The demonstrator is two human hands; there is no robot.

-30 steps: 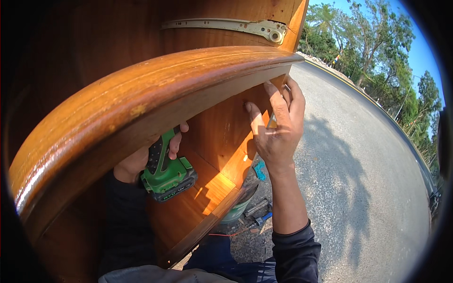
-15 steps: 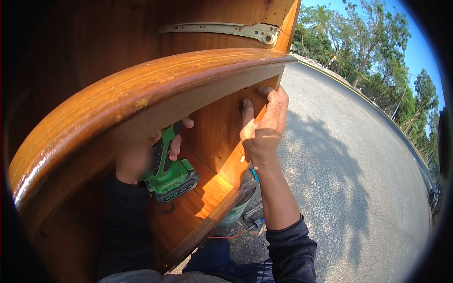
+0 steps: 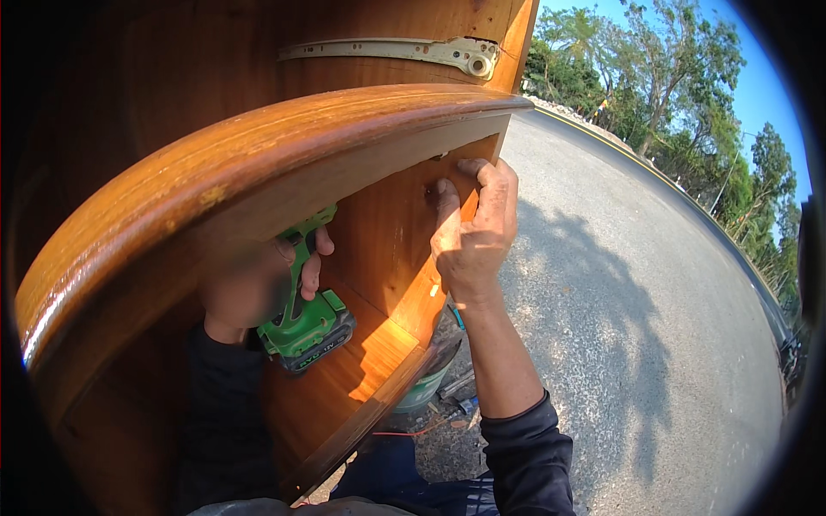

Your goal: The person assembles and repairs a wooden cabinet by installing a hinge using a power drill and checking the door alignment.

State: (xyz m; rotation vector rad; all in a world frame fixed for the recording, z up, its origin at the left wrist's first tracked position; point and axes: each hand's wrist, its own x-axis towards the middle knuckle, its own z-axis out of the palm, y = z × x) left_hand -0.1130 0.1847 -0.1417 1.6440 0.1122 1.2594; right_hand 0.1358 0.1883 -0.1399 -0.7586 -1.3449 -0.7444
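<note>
My left hand [image 3: 245,288] is closed round the grip of a green and black cordless drill [image 3: 301,322] inside the wooden cabinet, under a curved shelf edge [image 3: 258,138]. Part of that hand is blurred, and the shelf hides the drill's front end. The drill's battery points down toward the cabinet floor [image 3: 387,344]. At the right, my right hand [image 3: 477,232] is hooked over the front edge of the side panel [image 3: 417,297]. Its thumb and a finger rest against the panel's inner face, near a small dark spot.
Above the shelf, a pale metal drawer slide [image 3: 396,53] is fixed to the side panel. A bucket [image 3: 422,391] stands on the ground below the cabinet, near a red-orange cord [image 3: 413,433]. Paved road [image 3: 585,327] with tree shadows stretches along the right, trees [image 3: 662,77] beyond.
The whole scene has shifted slightly left in view. The drill sits a little lower and more tilted, with its upper part showing differently beneath the shelf. My right hand keeps its hold.
</note>
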